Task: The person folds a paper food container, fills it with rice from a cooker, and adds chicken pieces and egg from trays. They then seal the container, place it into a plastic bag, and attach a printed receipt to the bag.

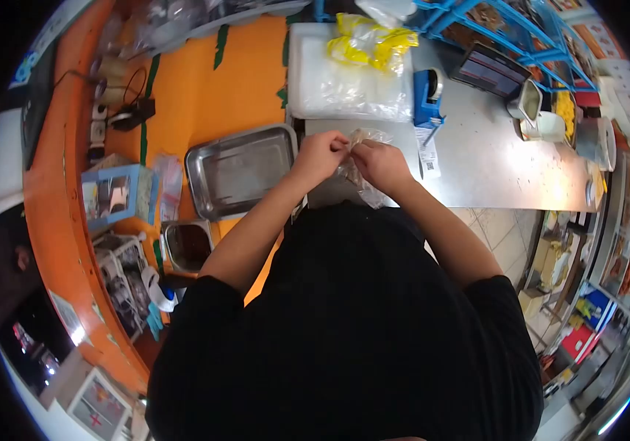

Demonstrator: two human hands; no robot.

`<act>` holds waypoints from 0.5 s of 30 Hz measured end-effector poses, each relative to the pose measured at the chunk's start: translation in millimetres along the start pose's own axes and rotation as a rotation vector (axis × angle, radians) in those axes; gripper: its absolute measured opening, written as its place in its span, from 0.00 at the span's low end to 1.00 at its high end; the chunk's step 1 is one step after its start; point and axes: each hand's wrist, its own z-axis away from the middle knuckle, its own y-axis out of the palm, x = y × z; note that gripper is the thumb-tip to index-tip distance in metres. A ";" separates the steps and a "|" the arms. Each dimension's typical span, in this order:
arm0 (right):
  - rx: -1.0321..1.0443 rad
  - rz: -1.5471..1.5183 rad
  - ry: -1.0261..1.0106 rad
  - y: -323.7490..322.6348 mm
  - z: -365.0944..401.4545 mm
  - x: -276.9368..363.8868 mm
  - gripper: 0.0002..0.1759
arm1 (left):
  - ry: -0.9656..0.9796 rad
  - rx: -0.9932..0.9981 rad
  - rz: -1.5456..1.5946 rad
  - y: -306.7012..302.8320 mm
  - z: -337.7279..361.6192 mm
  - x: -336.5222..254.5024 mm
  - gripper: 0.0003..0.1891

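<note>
A crinkled clear plastic bag [371, 194] hangs between my hands over the front edge of the steel counter, close to my body. My left hand [319, 156] is closed, its thumb and fingers pinched on the bag's upper part. Right beside it, my right hand [382, 166] is also closed on the bag, with fingers curled. The fingertips of both hands nearly meet. Whatever may be inside the bag cannot be made out.
Beyond my hands lies a stack of clear plastic bags [344, 88] with a yellow-and-white bag [374, 42] on top. A blue tape dispenser [428, 103] and a paper slip [429, 156] are to its right. At left sits a steel tray [198, 192]; a tablet [490, 70] stands back right.
</note>
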 end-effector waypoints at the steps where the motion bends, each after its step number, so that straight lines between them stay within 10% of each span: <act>1: -0.038 -0.010 0.005 0.2 -0.6 0.0 0.07 | -0.012 -0.016 0.003 -0.6 -0.7 0.8 0.12; 8: -0.030 -0.252 0.257 -4.1 2.4 -6.1 0.10 | 0.000 0.008 0.237 1.4 -1.5 12.6 0.08; 15: 0.031 -0.132 0.069 -3.9 -3.7 -9.7 0.09 | 0.100 -0.034 0.088 3.2 3.4 6.5 0.07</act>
